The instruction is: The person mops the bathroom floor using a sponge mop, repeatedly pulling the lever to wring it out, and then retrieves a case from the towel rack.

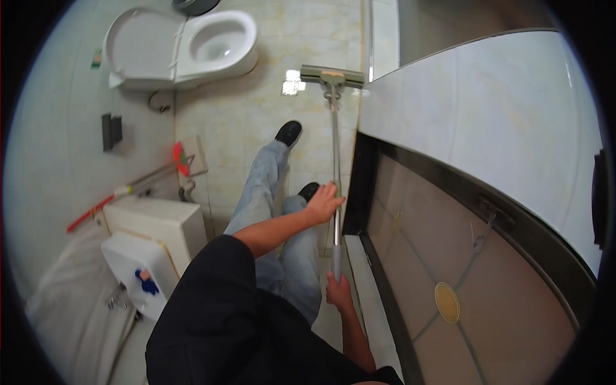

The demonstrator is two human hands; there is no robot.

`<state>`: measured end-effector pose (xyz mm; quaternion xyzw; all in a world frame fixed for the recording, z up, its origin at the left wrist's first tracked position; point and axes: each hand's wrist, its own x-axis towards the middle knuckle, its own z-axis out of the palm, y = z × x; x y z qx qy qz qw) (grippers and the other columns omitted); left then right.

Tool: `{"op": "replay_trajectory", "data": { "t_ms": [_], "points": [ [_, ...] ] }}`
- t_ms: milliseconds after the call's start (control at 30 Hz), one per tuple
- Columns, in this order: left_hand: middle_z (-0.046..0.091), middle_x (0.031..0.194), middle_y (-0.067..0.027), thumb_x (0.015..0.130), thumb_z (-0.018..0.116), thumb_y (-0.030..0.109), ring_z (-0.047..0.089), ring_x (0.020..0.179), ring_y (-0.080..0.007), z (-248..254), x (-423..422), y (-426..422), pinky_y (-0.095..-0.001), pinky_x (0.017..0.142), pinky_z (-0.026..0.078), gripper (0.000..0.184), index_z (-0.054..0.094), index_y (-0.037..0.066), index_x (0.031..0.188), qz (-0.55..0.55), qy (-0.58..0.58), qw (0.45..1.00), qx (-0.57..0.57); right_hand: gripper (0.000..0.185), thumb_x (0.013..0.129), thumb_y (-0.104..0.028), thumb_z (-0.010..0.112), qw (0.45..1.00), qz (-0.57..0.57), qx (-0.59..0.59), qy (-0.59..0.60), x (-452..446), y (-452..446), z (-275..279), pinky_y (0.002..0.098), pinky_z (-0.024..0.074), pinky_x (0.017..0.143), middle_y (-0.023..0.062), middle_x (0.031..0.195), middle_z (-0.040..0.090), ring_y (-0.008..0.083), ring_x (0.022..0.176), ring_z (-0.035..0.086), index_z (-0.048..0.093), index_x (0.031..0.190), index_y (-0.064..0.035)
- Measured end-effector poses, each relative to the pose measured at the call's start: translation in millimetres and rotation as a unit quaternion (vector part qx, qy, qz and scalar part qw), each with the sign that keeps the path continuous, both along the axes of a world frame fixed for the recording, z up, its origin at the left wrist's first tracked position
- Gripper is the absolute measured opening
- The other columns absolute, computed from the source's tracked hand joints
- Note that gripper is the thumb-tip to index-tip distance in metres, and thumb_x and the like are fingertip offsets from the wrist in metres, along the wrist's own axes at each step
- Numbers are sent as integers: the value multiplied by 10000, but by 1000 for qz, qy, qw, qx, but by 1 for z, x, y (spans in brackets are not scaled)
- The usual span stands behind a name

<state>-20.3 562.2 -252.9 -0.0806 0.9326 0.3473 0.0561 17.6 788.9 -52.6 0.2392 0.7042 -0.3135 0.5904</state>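
A mop with a wide, flat head (332, 77) and a long metal pole (336, 141) extends down the middle of the view. Its head rests on the tiled floor beside the wall base at the upper right. Partway along the pole is my left hand (325, 205), its fingers loosely around the shaft. Lower down, my right hand (339, 292) is wrapped round the grey grip (337, 260) near the pole's end. The two hands are apart.
A white toilet (221, 48) with its lid up stands at the upper left. At left are a washbasin (144, 269), a red-handled tool (90, 213) and a dark wall holder (111, 131). A dark-framed door (410, 224) lies close on the right. My shoes (289, 132) are on the floor.
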Motion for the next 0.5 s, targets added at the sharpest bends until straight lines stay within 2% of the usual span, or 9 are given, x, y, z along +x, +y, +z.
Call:
{"op": "replay_trajectory", "data": {
  "t_ms": [100, 167, 200, 267, 333, 367, 433, 500],
  "points": [
    [481, 1187, -240, 683, 695, 114, 386, 1291, -460, 37, 28, 41, -513, 1099, 329, 474, 651, 121, 1155, -17, 29, 999, 3, 281, 904, -247, 672, 993, 93, 55, -41, 22, 49, 54, 343, 416, 372, 42, 589, 517, 160, 431, 528, 483, 936, -43],
    [537, 1162, -196, 682, 689, 123, 468, 1240, -392, 69, 32, 49, -512, 1098, 336, 353, 673, 119, 1035, -110, 88, 987, 72, 250, 849, -161, 682, 986, 126, 97, -58, 26, 70, 102, 357, 443, 390, 57, 587, 529, 179, 449, 562, 479, 909, -28],
    [537, 1162, -196, 682, 689, 123, 468, 1240, -392, 66, 32, 54, -512, 1098, 336, 353, 673, 119, 1035, -99, 87, 989, 68, 232, 822, -121, 673, 982, 143, 114, -54, 24, 75, 122, 360, 455, 398, 62, 583, 530, 188, 456, 575, 477, 899, -23],
    [631, 1055, -104, 663, 702, 171, 560, 1137, -300, 45, 31, 72, -498, 1064, 365, 258, 674, 130, 916, -281, 53, 933, 220, 220, 791, -84, 637, 963, 239, 118, -49, 1, 66, 171, 359, 451, 388, 68, 580, 525, 196, 448, 576, 474, 922, -16],
    [687, 898, -51, 672, 701, 250, 650, 1004, -259, 48, 25, 92, -434, 930, 432, 198, 686, 148, 840, -287, -23, 929, 233, 219, 761, -59, 621, 948, 289, 126, -39, -11, 84, 194, 398, 505, 471, 127, 619, 591, 256, 520, 637, 532, 948, 16],
    [687, 898, -51, 672, 701, 250, 650, 1004, -259, 49, 23, 107, -434, 930, 432, 198, 686, 148, 840, -270, -18, 935, 231, 219, 761, -59, 621, 943, 306, 124, -35, -14, 108, 196, 398, 505, 471, 127, 619, 591, 256, 520, 637, 532, 948, 16],
    [691, 895, -56, 663, 698, 239, 658, 979, -267, 55, 23, 139, -413, 928, 435, 201, 698, 165, 850, -268, -37, 951, 147, 265, 735, -55, 632, 889, 435, 128, 65, -34, 154, 192, 425, 549, 613, 201, 722, 663, 314, 664, 698, 605, 982, 36],
    [692, 903, -51, 662, 698, 237, 655, 982, -261, 65, 22, 139, -404, 922, 436, 198, 699, 170, 848, -205, -40, 966, 150, 303, 718, -56, 640, 858, 472, 191, 62, -67, 146, 193, 425, 550, 746, 243, 845, 692, 354, 819, 714, 650, 1007, 34]
  ]
}}
